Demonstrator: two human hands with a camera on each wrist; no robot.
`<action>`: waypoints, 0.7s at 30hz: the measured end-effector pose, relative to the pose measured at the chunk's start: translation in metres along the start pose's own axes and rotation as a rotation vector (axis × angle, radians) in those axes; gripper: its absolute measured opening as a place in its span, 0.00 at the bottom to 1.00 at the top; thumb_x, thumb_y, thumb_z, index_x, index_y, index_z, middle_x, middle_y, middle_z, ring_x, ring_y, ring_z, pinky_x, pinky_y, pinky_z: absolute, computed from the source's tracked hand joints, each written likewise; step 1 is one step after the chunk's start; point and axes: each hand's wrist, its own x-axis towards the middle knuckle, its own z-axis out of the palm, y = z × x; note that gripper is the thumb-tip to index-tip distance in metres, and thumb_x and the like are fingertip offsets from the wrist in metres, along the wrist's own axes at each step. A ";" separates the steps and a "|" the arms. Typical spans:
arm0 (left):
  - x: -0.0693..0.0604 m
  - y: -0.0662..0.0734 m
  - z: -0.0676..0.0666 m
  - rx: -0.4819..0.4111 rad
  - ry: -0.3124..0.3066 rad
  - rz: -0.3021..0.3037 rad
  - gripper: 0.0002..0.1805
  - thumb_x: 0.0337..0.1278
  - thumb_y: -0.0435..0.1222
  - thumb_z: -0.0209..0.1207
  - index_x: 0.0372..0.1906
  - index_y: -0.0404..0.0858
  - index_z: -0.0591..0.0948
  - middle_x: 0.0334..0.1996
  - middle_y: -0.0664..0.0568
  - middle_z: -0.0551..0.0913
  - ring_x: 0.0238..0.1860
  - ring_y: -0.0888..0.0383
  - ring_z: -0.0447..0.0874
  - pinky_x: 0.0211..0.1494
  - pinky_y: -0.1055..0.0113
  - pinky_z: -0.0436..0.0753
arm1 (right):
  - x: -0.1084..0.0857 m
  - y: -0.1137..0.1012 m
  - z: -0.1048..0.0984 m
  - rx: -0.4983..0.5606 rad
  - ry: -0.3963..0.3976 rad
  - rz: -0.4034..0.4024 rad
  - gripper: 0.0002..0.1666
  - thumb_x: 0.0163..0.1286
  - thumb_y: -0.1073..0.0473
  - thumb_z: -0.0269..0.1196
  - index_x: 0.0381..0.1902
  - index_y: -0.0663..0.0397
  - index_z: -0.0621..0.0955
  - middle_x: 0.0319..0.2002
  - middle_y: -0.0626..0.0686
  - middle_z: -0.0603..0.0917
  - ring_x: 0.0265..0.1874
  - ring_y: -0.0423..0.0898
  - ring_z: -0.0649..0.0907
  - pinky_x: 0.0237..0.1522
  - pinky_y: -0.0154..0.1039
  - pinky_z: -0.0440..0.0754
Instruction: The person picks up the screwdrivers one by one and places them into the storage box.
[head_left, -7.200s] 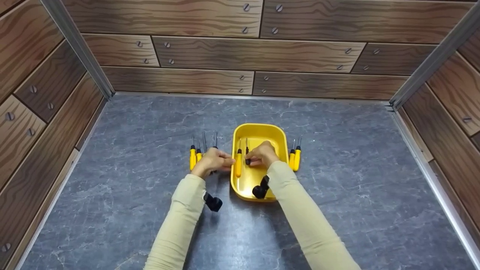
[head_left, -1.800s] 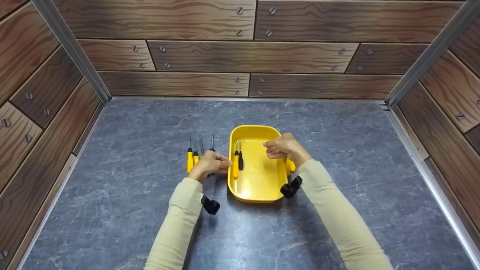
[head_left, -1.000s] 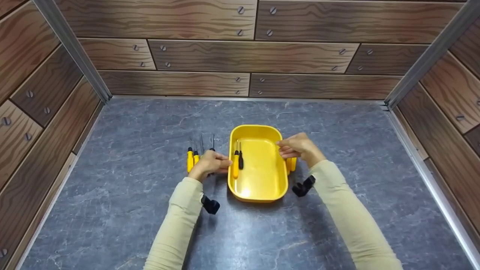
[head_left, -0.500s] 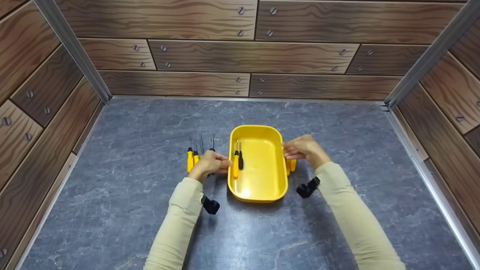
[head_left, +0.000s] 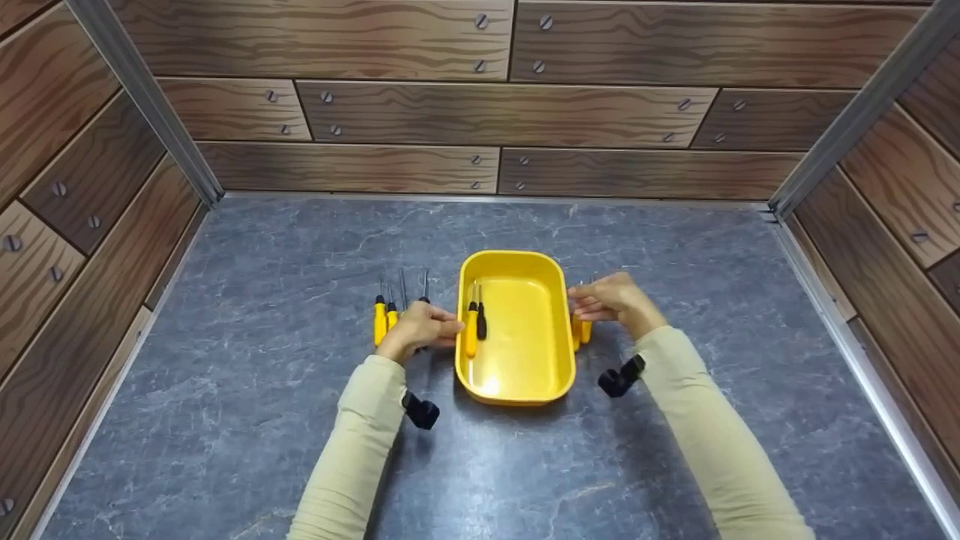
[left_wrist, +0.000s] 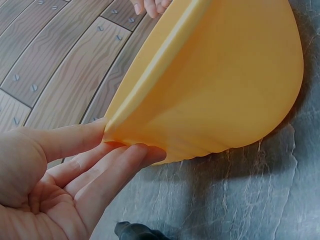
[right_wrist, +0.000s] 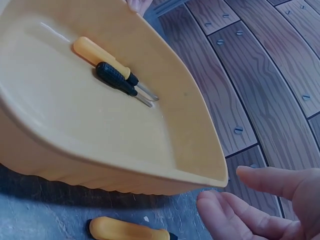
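A yellow plastic tray (head_left: 525, 360) stands on the grey marbled surface. Inside it, along the left side, a yellow-handled screwdriver (head_left: 472, 330) lies beside a smaller black-handled screwdriver (head_left: 482, 322). My left hand (head_left: 416, 326) pinches the tray's left rim, thumb on the rim and fingers against the outer wall in the left wrist view. Just off the right rim, my right hand (head_left: 611, 300) hovers with thumb and fingers apart and nothing between them. Below it, yellow-handled screwdrivers (head_left: 586, 330) lie right of the tray, partly covered by the hand.
Left of the tray several more screwdrivers (head_left: 380, 319) lie in a row, some hidden behind the left hand. Wood-patterned panels (head_left: 495, 112) wall in the back and both sides. Black wrist cameras (head_left: 421, 411) hang at both sleeves.
Earlier the right hand held the black-handled screwdriver in the tray; it has let go, leaving it beside the yellow-handled one. That hand has moved right past the rim. The left hand stays.
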 end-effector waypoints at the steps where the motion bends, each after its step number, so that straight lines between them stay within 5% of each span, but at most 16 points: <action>1: 0.000 0.000 0.000 -0.002 0.002 0.000 0.18 0.60 0.27 0.59 0.54 0.20 0.77 0.51 0.25 0.80 0.46 0.41 0.88 0.55 0.55 0.87 | 0.000 0.000 -0.001 -0.004 0.003 0.003 0.12 0.65 0.62 0.65 0.42 0.65 0.77 0.16 0.47 0.84 0.16 0.37 0.85 0.29 0.29 0.90; 10: 0.000 0.001 0.001 0.000 0.012 -0.016 0.18 0.60 0.27 0.60 0.53 0.21 0.78 0.51 0.26 0.80 0.46 0.41 0.88 0.54 0.56 0.87 | 0.007 0.007 -0.005 -0.020 0.024 0.045 0.26 0.66 0.62 0.63 0.58 0.73 0.74 0.17 0.47 0.84 0.17 0.37 0.85 0.33 0.30 0.90; 21: 0.000 0.000 0.000 0.012 -0.008 -0.015 0.19 0.62 0.27 0.58 0.55 0.22 0.77 0.53 0.26 0.79 0.50 0.39 0.85 0.55 0.57 0.87 | 0.010 0.014 -0.012 0.009 0.009 0.051 0.23 0.67 0.64 0.62 0.57 0.72 0.75 0.16 0.48 0.84 0.16 0.37 0.85 0.30 0.29 0.90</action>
